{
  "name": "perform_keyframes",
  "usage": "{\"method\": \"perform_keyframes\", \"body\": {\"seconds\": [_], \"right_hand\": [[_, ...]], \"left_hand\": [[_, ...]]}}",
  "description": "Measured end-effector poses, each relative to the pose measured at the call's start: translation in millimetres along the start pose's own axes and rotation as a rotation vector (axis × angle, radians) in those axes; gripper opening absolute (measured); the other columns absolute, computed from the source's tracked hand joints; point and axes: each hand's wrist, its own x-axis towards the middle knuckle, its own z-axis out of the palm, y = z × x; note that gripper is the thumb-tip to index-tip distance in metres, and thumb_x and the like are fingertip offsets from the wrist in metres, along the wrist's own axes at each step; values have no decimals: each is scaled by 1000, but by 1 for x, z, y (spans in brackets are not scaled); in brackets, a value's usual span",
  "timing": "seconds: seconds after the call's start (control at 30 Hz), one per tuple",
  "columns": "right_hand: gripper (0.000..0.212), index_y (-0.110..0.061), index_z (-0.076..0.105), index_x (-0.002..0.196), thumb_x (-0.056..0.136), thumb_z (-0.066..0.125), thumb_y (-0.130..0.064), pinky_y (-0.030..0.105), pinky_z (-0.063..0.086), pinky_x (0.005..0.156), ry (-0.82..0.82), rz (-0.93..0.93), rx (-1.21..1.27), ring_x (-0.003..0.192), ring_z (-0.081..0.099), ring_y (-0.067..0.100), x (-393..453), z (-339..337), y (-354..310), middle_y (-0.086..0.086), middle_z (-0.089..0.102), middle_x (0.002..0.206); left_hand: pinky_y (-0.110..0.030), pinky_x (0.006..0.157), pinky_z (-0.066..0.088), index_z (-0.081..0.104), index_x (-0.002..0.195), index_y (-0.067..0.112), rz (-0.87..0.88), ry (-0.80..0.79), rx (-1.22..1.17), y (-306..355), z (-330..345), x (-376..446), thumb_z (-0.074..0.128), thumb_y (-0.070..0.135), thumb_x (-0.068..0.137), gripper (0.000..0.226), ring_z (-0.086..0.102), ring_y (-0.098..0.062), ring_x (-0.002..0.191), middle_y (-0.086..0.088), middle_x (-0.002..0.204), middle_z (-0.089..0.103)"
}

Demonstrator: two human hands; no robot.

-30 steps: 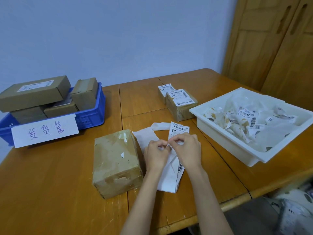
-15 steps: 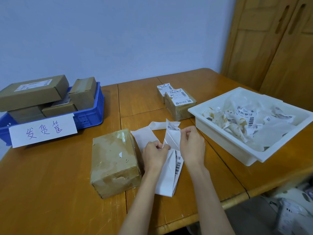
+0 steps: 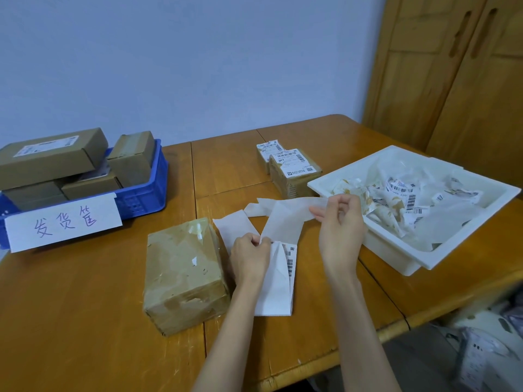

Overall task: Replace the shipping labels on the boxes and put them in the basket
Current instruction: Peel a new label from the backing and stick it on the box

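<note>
Left hand [image 3: 250,257] fingers pinching label [image 3: 290,261], right hand [image 3: 341,222] fingers pinching peeled backing paper [image 3: 285,222], beside bare box [image 3: 184,274] near worktop [image 3: 85,321] front edge.

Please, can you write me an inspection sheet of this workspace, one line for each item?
Surface: wooden table, seams between its panels.
Job's things: taped brown box in front, no label on its top; label sheet with barcode beside it; two labelled boxes further back; blue basket at left holds several boxes and carries a handwritten sign.
Clutter: white tray at right, full of crumpled labels and backing paper.
Grippers: left hand pinches the label sheet; right hand pinches the backing strip, pulled up and to the right.
Cables: nothing seen.
Surroundings: pale wall, wooden doors at right.
</note>
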Motion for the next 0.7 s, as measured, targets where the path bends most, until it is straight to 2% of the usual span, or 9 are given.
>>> {"method": "perform_keyframes", "body": {"seconds": [0.1, 0.17, 0.23, 0.33, 0.43, 0.5, 0.57, 0.63, 0.7], "right_hand": [[13, -28, 56, 92, 99, 49, -21, 10, 47, 76, -26, 23, 92, 91, 67, 3, 1, -2, -3, -3, 68, 99], [8, -21, 61, 103, 96, 56, -19, 9, 47, 82, -49, 9, 110, 102, 63, 3, 2, -4, -4, 0, 64, 112], [20, -14, 61, 111, 92, 60, -9, 17, 48, 95, -25, -48, 116, 112, 60, 7, 4, -5, -4, 2, 57, 121], [29, -12, 60, 113, 89, 58, 4, 26, 47, 102, -10, -101, 139, 115, 59, 10, 5, -6, -7, 1, 54, 123], [31, -13, 61, 111, 88, 55, 7, 30, 48, 102, -48, -101, 157, 114, 60, 10, 3, -5, -7, 0, 55, 120], [32, -15, 60, 110, 89, 54, 7, 31, 49, 102, -74, -94, 159, 114, 60, 7, 1, -3, -5, -1, 57, 119], [33, -21, 59, 108, 90, 54, 6, 32, 49, 102, -102, -78, 170, 114, 60, 5, -1, -1, -4, 0, 59, 121], [35, -24, 58, 107, 90, 53, 7, 29, 48, 103, -117, -82, 179, 114, 59, 3, -3, 0, -4, 1, 59, 121], [38, -25, 57, 106, 90, 52, 9, 28, 47, 104, -124, -82, 195, 113, 59, 1, -4, 0, -3, 0, 60, 121]], "left_hand": [[-21, 53, 35, 61, 80, 16, -8, 16, -33, -1, 0, 1, 59, 27, 97, 20, 52, -9, 66, 2, 76, 61], [-22, 52, 34, 63, 83, 16, -19, 27, -64, 0, 0, 2, 58, 24, 98, 18, 52, -8, 66, 3, 77, 62], [-22, 51, 32, 64, 84, 14, -30, 29, -95, 1, -2, 3, 57, 21, 98, 17, 51, -7, 65, 5, 74, 60], [-23, 53, 33, 64, 88, 15, -23, 45, -130, 2, -3, 2, 60, 21, 96, 11, 58, -14, 76, 6, 82, 62], [-25, 67, 34, 61, 99, 25, 59, 150, -77, 4, -1, -1, 70, 25, 89, 13, 50, -11, 95, 10, 105, 56], [-24, 74, 33, 63, 103, 30, 159, 260, -28, 8, -1, -6, 73, 23, 85, 21, 39, -7, 100, 16, 109, 50], [-25, 76, 36, 67, 101, 33, 266, 326, -52, 12, -1, -7, 75, 20, 84, 23, 41, -9, 102, 18, 111, 54], [-26, 83, 38, 68, 106, 35, 335, 270, -105, 17, -2, -5, 75, 17, 85, 29, 47, -14, 106, 17, 111, 62], [-37, 96, 43, 64, 111, 41, 349, 153, -186, 19, -1, 0, 72, 18, 88, 33, 53, -15, 108, 22, 101, 68]]}}
